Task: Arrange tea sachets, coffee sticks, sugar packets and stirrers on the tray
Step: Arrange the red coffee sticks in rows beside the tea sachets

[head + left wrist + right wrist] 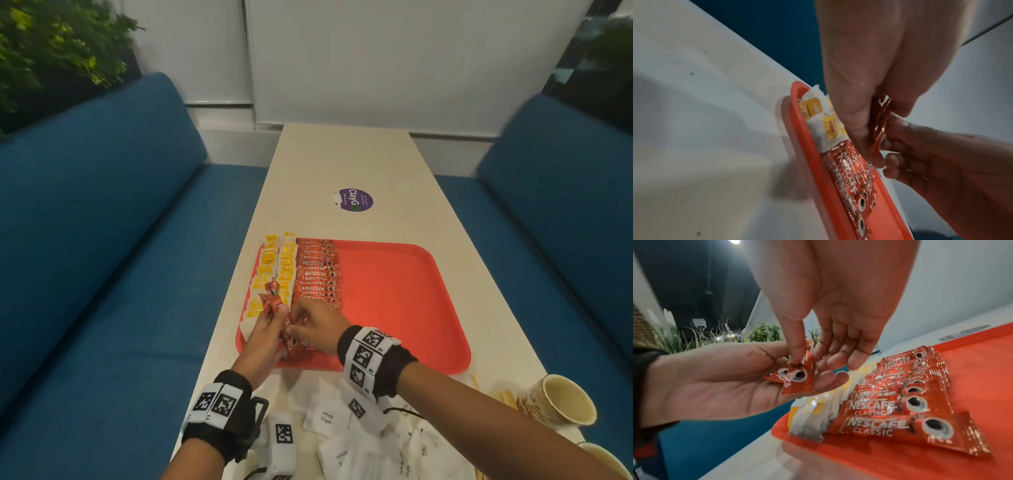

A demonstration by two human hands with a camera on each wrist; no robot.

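- Your left hand (pixel 263 334) lies palm up over the near left corner of the red tray (pixel 404 308), its fingers curled round a small bunch of red Nescafé coffee sticks (pixel 797 378).
- Your right hand (pixel 318 325) meets it from the right; thumb and fingers (pixel 799 352) pinch the end of one stick in that bunch, so both hands touch the same sticks.
- Just beyond your hands, a column of Nescafé Classic coffee sticks (pixel 317 274) lies flat on the tray, each overlapping the next; the nearest stick (pixel 910 430) lies under your right hand.
- Left of that column, beyond your left hand, two columns of yellow-tagged tea sachets (pixel 274 270) run along the tray's left edge, touching the coffee column.
- To the right of your right hand the tray floor is bare red.
- Behind your wrists, on the near end of the bench (pixel 359 164), white sugar packets (pixel 325 416) marked "White Sugar" lie in a loose, overlapping heap.
- Near your right forearm, pale wooden stirrers (pixel 507 399) lie beside a paper cup (pixel 561 401) tipped on its side; a second cup's rim (pixel 603 455) shows nearer you.
- Well beyond your hands, a round purple sticker (pixel 354 199) lies on the bench.
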